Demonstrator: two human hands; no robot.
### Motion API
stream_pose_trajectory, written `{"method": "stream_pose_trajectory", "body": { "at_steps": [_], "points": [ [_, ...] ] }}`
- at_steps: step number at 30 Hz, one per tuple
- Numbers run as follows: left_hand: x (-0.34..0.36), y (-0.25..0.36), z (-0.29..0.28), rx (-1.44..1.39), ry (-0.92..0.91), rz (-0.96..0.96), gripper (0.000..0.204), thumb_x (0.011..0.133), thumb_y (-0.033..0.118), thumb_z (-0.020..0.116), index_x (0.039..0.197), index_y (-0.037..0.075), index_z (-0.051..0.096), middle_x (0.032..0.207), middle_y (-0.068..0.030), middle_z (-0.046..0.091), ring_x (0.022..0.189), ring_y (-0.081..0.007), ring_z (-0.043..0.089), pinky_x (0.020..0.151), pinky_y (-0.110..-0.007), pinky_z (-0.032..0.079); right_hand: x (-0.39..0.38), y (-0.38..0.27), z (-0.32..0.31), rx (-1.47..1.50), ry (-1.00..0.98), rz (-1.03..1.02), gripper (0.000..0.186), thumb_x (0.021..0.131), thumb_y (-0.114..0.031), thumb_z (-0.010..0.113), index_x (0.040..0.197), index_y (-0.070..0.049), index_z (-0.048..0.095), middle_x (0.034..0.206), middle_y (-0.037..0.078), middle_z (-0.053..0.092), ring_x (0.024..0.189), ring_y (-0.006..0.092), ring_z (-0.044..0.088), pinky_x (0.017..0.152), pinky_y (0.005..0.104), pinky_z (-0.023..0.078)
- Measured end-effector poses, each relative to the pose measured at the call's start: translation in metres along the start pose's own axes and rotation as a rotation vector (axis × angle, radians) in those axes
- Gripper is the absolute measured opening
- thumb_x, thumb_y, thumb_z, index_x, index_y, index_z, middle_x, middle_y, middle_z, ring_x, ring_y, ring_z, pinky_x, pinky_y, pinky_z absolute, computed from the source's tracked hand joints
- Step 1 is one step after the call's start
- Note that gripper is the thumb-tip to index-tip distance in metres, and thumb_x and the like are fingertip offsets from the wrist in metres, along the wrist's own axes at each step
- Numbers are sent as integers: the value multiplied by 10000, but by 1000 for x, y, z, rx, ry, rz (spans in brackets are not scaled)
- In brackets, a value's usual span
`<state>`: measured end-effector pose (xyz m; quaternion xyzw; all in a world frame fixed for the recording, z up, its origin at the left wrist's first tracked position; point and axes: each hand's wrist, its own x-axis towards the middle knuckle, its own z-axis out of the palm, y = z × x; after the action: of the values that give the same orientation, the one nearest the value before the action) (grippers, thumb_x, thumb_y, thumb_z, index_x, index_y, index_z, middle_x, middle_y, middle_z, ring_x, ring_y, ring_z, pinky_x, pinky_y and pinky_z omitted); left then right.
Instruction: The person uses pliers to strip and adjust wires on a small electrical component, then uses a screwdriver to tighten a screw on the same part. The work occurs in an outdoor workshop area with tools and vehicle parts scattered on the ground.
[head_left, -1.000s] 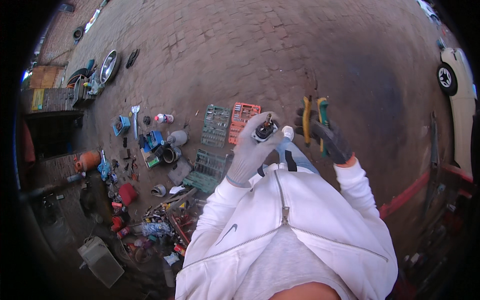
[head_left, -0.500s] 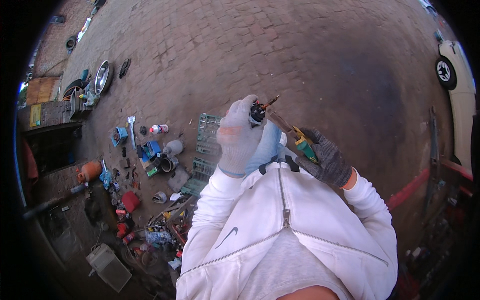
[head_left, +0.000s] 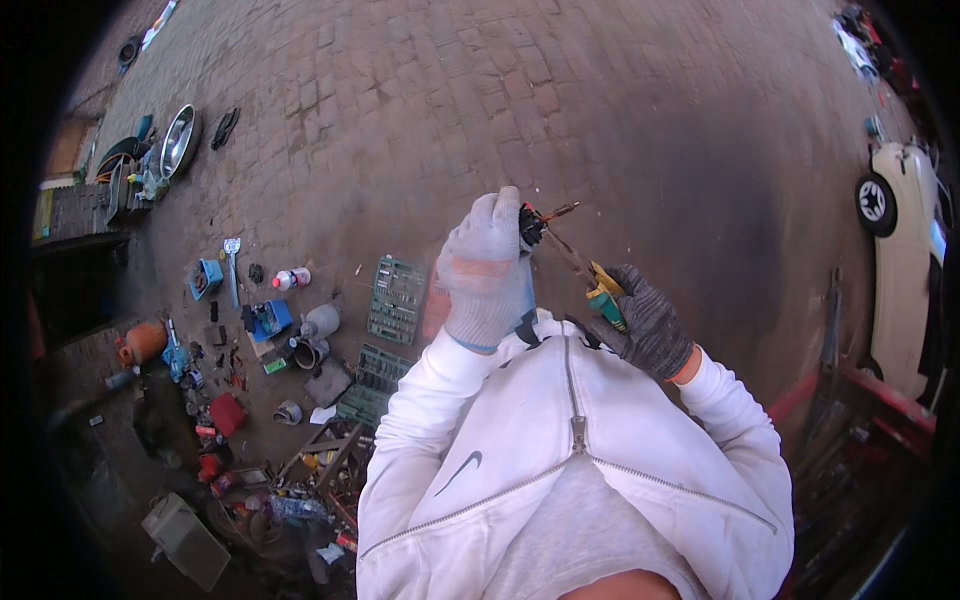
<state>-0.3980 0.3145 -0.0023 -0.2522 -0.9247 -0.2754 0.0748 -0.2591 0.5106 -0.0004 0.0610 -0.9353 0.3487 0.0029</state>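
My left hand (head_left: 485, 265), in a pale grey glove, is closed on a small black part (head_left: 531, 226) with a coppery threaded-looking rod jutting out to the right. In a dark knitted glove, my right hand (head_left: 650, 322) grips a hand tool (head_left: 606, 300) with a green and yellow handle and a long, narrow rusty metal end. That end reaches up to the black part; whether they touch I cannot tell. The fingers hide much of both things.
An open green tool case (head_left: 397, 300) lies on the brick paving to the left. Beyond it are a blue bin (head_left: 270, 318), an orange gas cylinder (head_left: 146, 341) and a metal basin (head_left: 180, 142). A pale car (head_left: 900, 260) stands far right, by a red metal frame (head_left: 885, 388).
The view has swung slightly, so the surroundings sit further left. The rod has turned flatter toward the right, and the tool's metal end points more steeply at the black part. Both grips persist.
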Motion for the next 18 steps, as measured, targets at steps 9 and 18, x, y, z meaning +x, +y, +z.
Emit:
{"method": "stream_pose_trajectory", "body": {
  "at_steps": [9, 18],
  "points": [
    [146, -96, -6, 385, -82, 47, 341, 825, 139, 652, 1159, 138, 586, 1015, -36, 626, 874, -231, 680, 721, -360, 542, 184, 2, -38, 828, -514, 577, 385, 949, -291, 738, 1232, -52, 633, 1046, 75, 636, 836, 164, 643, 773, 325, 535],
    [223, -161, -3, 396, -149, 23, 412, 796, 169, 724, 1180, 142, 579, 1026, -34, 633, 835, -232, 700, 665, -364, 552, 296, 2, -43, 798, -730, 703, 325, 993, -344, 668, 1163, -68, 651, 810, 29, 619, 701, 107, 595, 670, 298, 509]
  ]
}}
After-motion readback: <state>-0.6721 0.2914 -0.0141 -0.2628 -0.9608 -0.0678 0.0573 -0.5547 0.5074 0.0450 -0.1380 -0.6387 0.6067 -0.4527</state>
